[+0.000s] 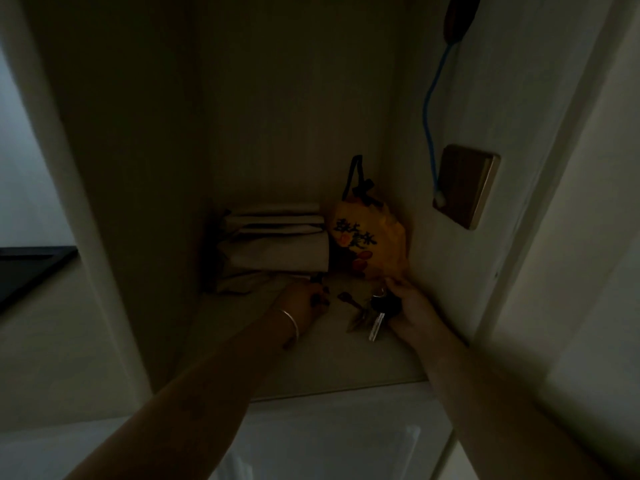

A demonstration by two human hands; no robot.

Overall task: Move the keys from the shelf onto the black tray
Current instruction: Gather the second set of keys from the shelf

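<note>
Reaching into a dim, pale cabinet niche, both hands work at the shelf [311,358]. The niche holds a stack of folded pale cloths [277,240] at the back, with a yellow drawstring pouch [370,240] printed with dark characters standing just beside it in the right back corner, its dark loop handle leaning up against the wall.

The keys [375,315] are at the right side of the shelf, in front of the pouch. The right hand [410,306] has its fingers [394,284] closed around the bunch's dark heads, near the ring. The blades hang free below the grip, their long axis running toward the shelf's front edge and slightly to the left, tips pointing at the camera; one pale blade stands out, with a duller one beside it. Whether the tips touch the shelf cannot be told in this light.

The left hand [304,299], a thin bangle [291,322] on its wrist, lies low on the shelf just in front of the cloths, fingers curled; whether they hold anything cannot be told. A small dark object [346,297] lies on the shelf between the two hands.

Part of the black tray [31,268] shows at the far left, outside the niche, well apart from the keys.
</note>
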